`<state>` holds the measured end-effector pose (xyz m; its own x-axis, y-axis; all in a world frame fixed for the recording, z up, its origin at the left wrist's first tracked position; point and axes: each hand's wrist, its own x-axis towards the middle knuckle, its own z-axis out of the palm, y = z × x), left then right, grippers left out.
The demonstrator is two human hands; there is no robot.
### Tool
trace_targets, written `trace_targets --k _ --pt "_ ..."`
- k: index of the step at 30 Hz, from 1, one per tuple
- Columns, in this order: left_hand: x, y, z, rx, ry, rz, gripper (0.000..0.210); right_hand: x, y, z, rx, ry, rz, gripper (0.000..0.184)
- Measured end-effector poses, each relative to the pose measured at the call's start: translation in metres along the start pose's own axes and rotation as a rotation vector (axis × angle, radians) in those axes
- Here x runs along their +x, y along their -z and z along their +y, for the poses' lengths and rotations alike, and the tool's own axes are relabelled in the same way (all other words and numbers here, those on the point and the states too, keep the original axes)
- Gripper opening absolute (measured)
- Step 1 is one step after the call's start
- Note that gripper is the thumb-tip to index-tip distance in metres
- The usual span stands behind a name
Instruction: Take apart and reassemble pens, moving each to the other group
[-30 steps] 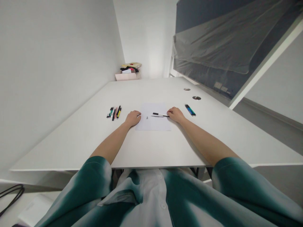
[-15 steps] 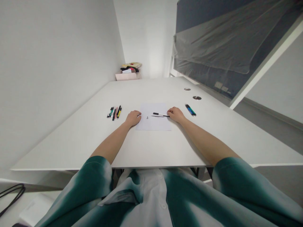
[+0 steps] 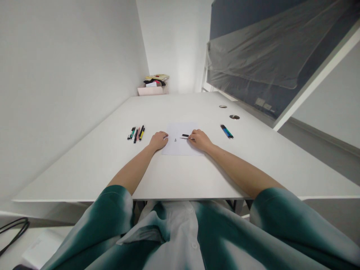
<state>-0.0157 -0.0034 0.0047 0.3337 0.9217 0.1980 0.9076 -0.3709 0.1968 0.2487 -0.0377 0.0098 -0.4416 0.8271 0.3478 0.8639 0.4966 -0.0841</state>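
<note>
A sheet of white paper (image 3: 180, 149) lies on the table, with my left hand (image 3: 159, 140) resting at its left edge. That hand holds nothing, and a gap shows between its thumb and curved fingers. On the paper are a black-ended pen part (image 3: 185, 135) and, just below it, a thin dark pen refill (image 3: 183, 138). My right hand (image 3: 199, 140) covers their right ends, its thumb and fingers closed at the refill. A tiny grey piece (image 3: 175, 140), too small to name, lies between my hands.
Several pens and markers (image 3: 136, 134) lie left of my left hand. Blue and green pens (image 3: 226, 131) sit to the right of my right hand. Two round metal grommets (image 3: 234, 117) are set in the white table (image 3: 180, 176). A pink box (image 3: 150, 90) stands at the far end.
My right hand has moved left along the paper, from the right ends of the pen parts to over them. My left hand has stayed in place.
</note>
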Motion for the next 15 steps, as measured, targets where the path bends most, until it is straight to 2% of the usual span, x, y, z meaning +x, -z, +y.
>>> trace_targets --k 5,15 --pt "0.0009 -0.0022 -0.0027 -0.004 -0.016 0.015 0.036 -0.0008 0.0023 -0.0014 0.018 0.017 -0.03 0.026" --pt "0.0018 -0.0049 -0.0055 0.002 -0.035 0.042 0.034 0.0001 -0.0025 0.0021 0.047 0.005 0.0 0.021"
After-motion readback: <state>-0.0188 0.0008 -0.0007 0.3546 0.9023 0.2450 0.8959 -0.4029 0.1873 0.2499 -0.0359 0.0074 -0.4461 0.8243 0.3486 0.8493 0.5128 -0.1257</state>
